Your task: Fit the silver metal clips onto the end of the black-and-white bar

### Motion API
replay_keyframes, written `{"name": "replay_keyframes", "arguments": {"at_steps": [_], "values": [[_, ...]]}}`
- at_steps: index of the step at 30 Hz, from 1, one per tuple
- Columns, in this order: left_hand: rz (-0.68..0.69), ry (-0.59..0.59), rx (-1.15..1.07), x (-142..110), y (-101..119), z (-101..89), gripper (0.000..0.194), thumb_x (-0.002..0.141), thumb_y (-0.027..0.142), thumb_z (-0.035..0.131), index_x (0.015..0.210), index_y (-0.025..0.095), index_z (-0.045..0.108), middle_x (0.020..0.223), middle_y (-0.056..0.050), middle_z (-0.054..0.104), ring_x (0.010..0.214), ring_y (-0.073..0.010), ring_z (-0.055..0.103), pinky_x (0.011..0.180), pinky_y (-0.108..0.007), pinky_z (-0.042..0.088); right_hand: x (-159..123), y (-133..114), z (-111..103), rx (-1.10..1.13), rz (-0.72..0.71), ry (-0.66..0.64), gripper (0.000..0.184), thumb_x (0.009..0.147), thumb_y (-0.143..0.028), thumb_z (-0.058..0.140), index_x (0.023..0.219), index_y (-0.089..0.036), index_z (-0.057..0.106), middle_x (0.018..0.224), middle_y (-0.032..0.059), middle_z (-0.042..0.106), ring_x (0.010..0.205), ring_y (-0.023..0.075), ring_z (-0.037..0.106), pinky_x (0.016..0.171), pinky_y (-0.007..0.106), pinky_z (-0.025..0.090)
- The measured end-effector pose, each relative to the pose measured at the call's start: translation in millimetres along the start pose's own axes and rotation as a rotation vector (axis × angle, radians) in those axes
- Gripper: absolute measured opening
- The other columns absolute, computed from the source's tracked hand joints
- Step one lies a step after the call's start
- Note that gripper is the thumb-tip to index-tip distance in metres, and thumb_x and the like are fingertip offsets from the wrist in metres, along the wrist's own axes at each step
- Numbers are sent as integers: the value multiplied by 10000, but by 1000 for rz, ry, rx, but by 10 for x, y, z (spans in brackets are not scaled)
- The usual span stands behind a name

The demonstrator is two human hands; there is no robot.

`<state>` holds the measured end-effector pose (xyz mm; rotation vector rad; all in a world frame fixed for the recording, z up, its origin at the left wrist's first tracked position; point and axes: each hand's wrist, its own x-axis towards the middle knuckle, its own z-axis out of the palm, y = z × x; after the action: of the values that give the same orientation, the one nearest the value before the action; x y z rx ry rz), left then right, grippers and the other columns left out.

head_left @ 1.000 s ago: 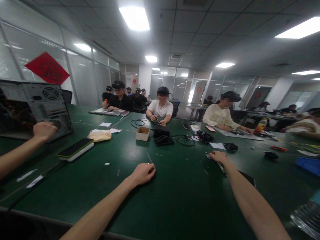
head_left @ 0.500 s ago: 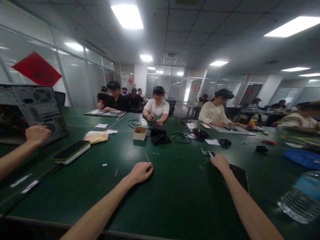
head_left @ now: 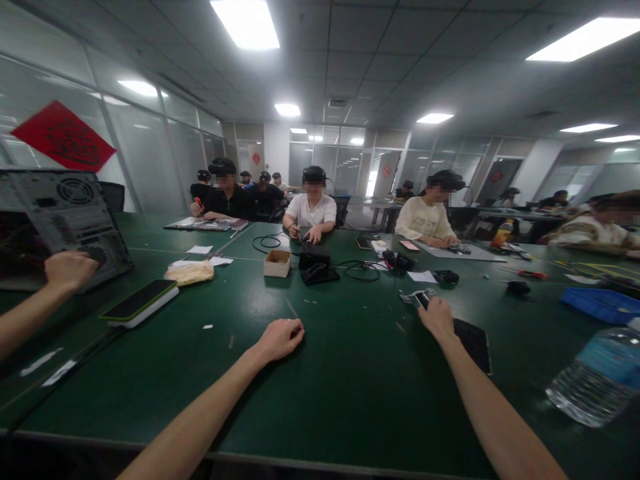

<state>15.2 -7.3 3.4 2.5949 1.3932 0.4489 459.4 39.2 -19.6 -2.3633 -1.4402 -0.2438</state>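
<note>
My left hand (head_left: 283, 339) rests on the green table, its fingers loosely curled inward with nothing visible in them. To the right, my right hand (head_left: 438, 316) is closed on a small flat piece (head_left: 423, 301) with a dark face and a pale edge. Its exact kind does not show, and my fingers cover part of it. Thin silvery metal bits (head_left: 406, 296) lie just beyond that piece. A flat black panel (head_left: 473, 343) lies on the table beside my right wrist, partly hidden by my forearm.
At far left another person's hand (head_left: 71, 270) is at an open computer case (head_left: 80, 213). A power bank-like device (head_left: 140, 303), small box (head_left: 277, 263), black device (head_left: 316, 263), blue tray (head_left: 600, 310) and water bottle (head_left: 595, 377) stand around. Several people sit opposite.
The small piece in my right hand has turned, so more of its dark face shows. My left hand stays in place. The view has shifted slightly.
</note>
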Motion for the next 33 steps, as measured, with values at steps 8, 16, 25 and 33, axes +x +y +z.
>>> {"name": "replay_keyframes", "arguments": {"at_steps": [8,16,25,33], "values": [[-1,9,38,21,-25,24,202,873,281,437,883,197,621,752,-19,658,685,-154,594,627,-228,387,-3,61,23,-10,-84,85,321,816,-245,511,1094,-87,486,1066,157,490,987,286,499,791,334,411],[-3,-1,14,14,-23,16,206,878,292,430,879,195,611,765,-18,655,689,-149,589,633,-229,389,2,71,32,11,-141,94,288,779,-221,548,1051,-142,492,1053,106,486,981,248,482,761,296,405],[-9,-20,-1,-1,19,-30,224,880,309,419,877,190,609,779,-28,650,705,-158,591,650,-246,416,-33,7,-82,49,-117,-3,298,783,-296,560,1036,-144,522,1046,109,533,955,239,531,755,295,409],[6,-1,18,12,-14,-12,220,883,305,417,866,190,604,783,-30,649,707,-162,590,650,-247,408,0,7,-51,158,-55,-314,392,826,-484,503,1000,-139,571,923,114,630,857,244,599,681,285,399]]}}
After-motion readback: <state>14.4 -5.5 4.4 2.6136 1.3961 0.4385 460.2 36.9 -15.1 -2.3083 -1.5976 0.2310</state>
